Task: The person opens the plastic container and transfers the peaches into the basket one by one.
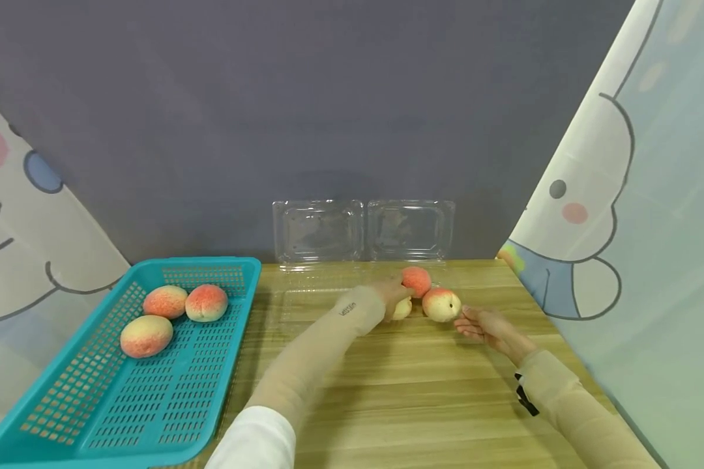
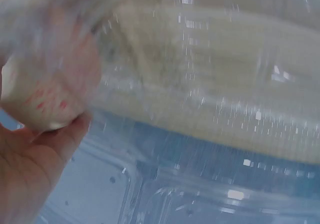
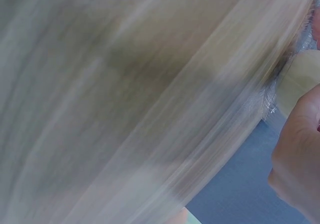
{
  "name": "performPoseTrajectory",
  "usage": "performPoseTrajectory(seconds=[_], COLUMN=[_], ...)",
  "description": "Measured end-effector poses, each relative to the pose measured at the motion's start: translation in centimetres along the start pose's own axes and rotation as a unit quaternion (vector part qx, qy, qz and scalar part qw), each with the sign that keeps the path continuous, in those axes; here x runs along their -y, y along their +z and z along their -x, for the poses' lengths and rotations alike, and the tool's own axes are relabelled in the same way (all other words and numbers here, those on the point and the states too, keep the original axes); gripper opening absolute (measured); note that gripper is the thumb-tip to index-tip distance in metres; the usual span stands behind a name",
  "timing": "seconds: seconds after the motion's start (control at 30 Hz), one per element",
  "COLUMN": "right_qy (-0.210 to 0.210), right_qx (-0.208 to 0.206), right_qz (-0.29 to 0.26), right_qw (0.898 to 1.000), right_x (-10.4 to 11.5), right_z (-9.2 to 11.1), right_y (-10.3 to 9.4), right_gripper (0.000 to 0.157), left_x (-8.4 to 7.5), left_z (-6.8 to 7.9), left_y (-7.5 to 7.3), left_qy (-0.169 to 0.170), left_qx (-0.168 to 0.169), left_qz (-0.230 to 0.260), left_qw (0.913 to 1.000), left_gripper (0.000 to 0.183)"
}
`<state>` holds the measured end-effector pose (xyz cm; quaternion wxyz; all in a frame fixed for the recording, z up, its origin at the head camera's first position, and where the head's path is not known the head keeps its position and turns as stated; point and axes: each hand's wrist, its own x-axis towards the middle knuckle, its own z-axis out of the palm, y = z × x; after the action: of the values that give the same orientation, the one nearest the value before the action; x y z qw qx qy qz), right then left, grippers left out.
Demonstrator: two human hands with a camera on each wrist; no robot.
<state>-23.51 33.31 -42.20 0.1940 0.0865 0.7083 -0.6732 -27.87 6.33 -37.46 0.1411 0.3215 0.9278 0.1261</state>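
Observation:
In the head view, my left hand (image 1: 390,296) grips a pale yellow peach (image 1: 402,309), partly hidden by the fingers. The left wrist view shows this peach (image 2: 50,92), blotched with red, against the thumb and fingers. A redder peach (image 1: 416,281) lies just beyond that hand. Another peach (image 1: 442,305), yellow and red with a dark stem hole, sits to the right. Beside it is my right hand (image 1: 488,327), its fingers loosely extended at the peach's right side. These peaches are at a clear plastic clamshell box (image 1: 296,306), whose base is hard to make out.
Two clear lids, a left lid (image 1: 319,231) and a right lid (image 1: 410,231), stand raised against the grey back wall (image 1: 352,117). On the left, a turquoise basket (image 1: 229,365) holds three peaches. The wooden table (image 1: 399,404) extends toward me. Printed curtains flank both sides.

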Motion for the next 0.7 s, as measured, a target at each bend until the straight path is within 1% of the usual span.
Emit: performPoseTrajectory(seconds=[0.03,0.07,0.13,0.2,0.3,0.4,0.47,0.53,0.7], right_qy=[0.000,-0.001,0.000,0.001,0.003,0.003,0.002,0.001,0.000], right_qx=[-0.002,-0.003,-0.010,-0.015,-0.019,-0.018,-0.017,-0.017,-0.019], right_qz=[0.000,0.001,0.002,0.005,0.008,0.007,0.007,0.004,-0.006], right_qw=[1.000,1.000,1.000,1.000,1.000,1.000,1.000,1.000,1.000], right_x=[0.0,0.0,-0.1,-0.1,0.0,0.0,0.0,-0.1,-0.1], right_z=[0.0,0.0,0.0,0.1,0.1,0.1,0.1,0.1,0.1], right_y=[0.0,0.1,0.2,0.2,0.3,0.4,0.4,0.4,0.4], right_gripper=[0.028,0.029,0.030,0.031,0.032,0.030,0.029,0.029,0.027], left_x=[-0.2,-0.1,0.0,0.0,0.2,0.3,0.3,0.3,0.2], left_z=[-1.4,-2.6,-3.9,-4.5,-5.1,-5.7,-5.8,-5.9,-5.9], left_y=[0.2,0.6,1.2,1.4,1.8,2.1,2.3,2.3,2.2], left_qy=[0.000,0.001,0.012,0.016,0.014,0.023,0.031,0.034,0.035], left_qx=[0.024,0.029,0.025,0.023,0.029,0.026,0.023,0.023,0.023], left_qz=[-0.080,-0.122,-0.161,-0.178,-0.184,-0.211,-0.238,-0.253,-0.262], left_qw=[0.9965,0.9921,0.9866,0.9836,0.9823,0.9768,0.9706,0.9665,0.9643], left_gripper=[0.087,0.088,0.088,0.088,0.090,0.089,0.089,0.088,0.087])
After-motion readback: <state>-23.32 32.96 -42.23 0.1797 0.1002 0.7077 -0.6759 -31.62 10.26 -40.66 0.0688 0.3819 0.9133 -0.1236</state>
